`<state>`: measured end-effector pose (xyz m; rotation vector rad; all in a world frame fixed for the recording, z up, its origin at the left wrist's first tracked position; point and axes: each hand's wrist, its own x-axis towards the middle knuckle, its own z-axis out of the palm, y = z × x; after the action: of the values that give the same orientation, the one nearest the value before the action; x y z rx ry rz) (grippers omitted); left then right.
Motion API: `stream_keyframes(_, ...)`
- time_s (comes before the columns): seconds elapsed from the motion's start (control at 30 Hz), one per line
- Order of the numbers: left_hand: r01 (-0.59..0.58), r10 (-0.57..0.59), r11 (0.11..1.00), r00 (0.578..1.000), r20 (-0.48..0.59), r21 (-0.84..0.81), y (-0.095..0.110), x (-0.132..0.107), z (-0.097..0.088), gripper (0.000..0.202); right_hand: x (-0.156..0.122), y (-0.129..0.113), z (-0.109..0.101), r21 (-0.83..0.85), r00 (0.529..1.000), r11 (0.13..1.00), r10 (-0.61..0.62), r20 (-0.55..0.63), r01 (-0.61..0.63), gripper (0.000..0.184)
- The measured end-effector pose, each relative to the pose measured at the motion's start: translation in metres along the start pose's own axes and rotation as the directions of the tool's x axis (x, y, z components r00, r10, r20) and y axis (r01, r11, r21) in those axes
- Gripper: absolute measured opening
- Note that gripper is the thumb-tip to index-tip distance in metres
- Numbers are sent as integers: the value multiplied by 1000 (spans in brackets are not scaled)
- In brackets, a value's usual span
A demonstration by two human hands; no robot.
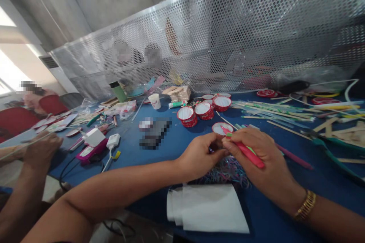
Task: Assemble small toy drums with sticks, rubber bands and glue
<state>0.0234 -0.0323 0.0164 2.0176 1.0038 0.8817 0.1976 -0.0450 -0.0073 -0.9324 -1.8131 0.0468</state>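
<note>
My right hand (258, 155) is closed around a pink pen-like tool (251, 155) with a bright green part near its tip. Close against that tip, my left hand (196, 155) pinches with thumb and fingers; whatever lies between them is too small to make out. Beneath both hands is a tangled heap of thin coloured strips (228, 172). Folded white paper (215, 209) lies nearer to me, at the table's front. Just beyond my fingertips sits a round white-topped piece with a red rim (221, 127).
Several red-sided round tins (187, 116) stand ahead. A paper cup (154, 101) is behind the dark phone (155, 133). Green-handled pliers (333, 155) and wooden sticks lie at right. At left are chargers (113, 141) and a co-worker's hand (42, 146). Perforated metal screen (228, 34) borders the back.
</note>
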Motion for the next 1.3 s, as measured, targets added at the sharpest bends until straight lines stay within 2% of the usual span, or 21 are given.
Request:
stream_keyframes(0.17,67,-68,990,998,0,-128,-7,0,6,23,0,2,1,-20,999,1000,21,33,-20,13)
stream_keyframes(0.3,136,-123,962,990,68,-236,-11,-4,7,29,-1,4,3,-20,996,998,69,63,-68,17)
stream_keyframes(0.43,-26,23,992,999,-24,-122,-11,-4,4,31,-1,5,1,-17,996,996,92,2,-92,20)
stream_keyframes(0.47,-37,33,994,999,-36,-102,-11,-4,3,31,-1,4,0,-18,995,995,96,-13,-96,19)
stream_keyframes(0.57,104,-107,971,994,-4,-215,-12,-3,5,31,2,1,-6,-9,992,994,106,-70,-107,20)
stream_keyframes(0.63,154,-161,940,987,-1,-304,-14,-3,7,27,3,-1,-10,-22,989,993,115,-92,-117,21)
stream_keyframes(0.73,152,-151,927,988,27,-343,-16,-2,8,27,5,-4,-14,-70,994,996,47,-98,-54,15)
stream_keyframes(0.93,93,-89,963,996,28,-252,-17,-1,5,25,6,-9,-16,-82,981,984,-168,-99,160,9)
stream_keyframes(1.3,27,-22,982,999,26,-187,-22,-1,5,28,5,-12,-15,-90,973,971,-227,-46,222,10)
